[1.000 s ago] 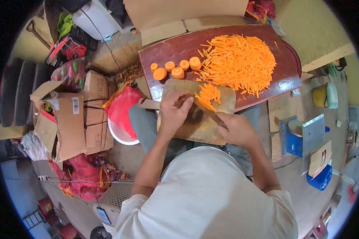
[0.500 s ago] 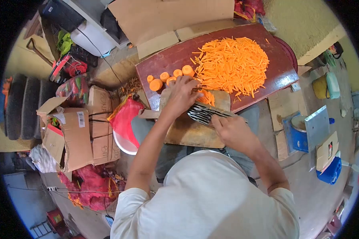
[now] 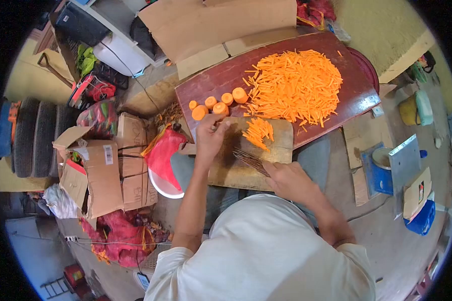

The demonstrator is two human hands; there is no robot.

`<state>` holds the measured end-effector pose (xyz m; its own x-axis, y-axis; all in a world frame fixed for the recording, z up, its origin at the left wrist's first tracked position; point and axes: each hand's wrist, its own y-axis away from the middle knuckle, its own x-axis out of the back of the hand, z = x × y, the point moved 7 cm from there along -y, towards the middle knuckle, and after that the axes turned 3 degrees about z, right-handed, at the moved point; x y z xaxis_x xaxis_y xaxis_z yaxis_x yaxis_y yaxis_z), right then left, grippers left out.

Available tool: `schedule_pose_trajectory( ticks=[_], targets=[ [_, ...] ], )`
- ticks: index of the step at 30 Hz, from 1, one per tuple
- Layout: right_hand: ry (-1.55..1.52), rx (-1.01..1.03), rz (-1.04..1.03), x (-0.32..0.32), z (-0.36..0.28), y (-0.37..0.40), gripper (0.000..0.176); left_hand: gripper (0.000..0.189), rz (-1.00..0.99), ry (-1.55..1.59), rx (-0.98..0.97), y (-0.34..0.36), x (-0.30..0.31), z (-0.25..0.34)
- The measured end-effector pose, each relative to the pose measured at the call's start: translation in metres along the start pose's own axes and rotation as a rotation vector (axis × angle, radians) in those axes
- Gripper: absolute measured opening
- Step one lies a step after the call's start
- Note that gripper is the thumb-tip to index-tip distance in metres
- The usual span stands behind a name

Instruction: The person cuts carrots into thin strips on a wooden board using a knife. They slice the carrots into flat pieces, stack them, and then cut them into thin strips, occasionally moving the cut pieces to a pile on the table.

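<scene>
My right hand grips a knife with a broad, dark-streaked blade, held tilted over the wooden cutting board. A small heap of carrot sticks lies on the board, just beyond the blade. By the board's left edge is my left hand, its fingers curled in; whether anything is between them I cannot see. Several peeled carrot chunks stand just past its fingertips on the dark red tabletop. To their right spreads a large pile of carrot sticks.
Cardboard leans behind the tabletop. On the left are a white basin with red mesh over it, cardboard boxes and a red mesh sack. A blue container and a metal sheet stand on the right.
My left hand has drawn back leftward from the carrot sticks on the board. The knife has turned, so its broad face shows less. The small heap of sticks is now uncovered.
</scene>
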<state>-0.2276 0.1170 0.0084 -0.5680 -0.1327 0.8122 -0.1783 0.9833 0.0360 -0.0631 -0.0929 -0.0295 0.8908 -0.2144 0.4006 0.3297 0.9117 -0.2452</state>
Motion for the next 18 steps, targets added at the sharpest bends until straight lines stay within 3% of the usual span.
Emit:
schedule_pose_trajectory(
  ticks=[6,12,15,18],
  targets=[
    [-0.067,-0.092,-0.012,-0.007,0.006,0.0,0.031,0.029,0.022,-0.311,-0.138,-0.015,0.014,0.01],
    [-0.047,-0.141,-0.083,-0.007,0.0,0.004,0.04,0.043,0.044,-0.727,-0.303,-0.048,0.001,0.008],
    [-0.062,-0.173,-0.074,-0.016,0.001,0.008,0.043,0.048,-0.057,-0.696,-0.203,-0.066,-0.006,0.01],
    [-0.089,-0.16,-0.062,-0.024,0.001,0.006,0.04,0.051,-0.086,-0.777,-0.302,-0.08,-0.025,-0.003]
  ],
)
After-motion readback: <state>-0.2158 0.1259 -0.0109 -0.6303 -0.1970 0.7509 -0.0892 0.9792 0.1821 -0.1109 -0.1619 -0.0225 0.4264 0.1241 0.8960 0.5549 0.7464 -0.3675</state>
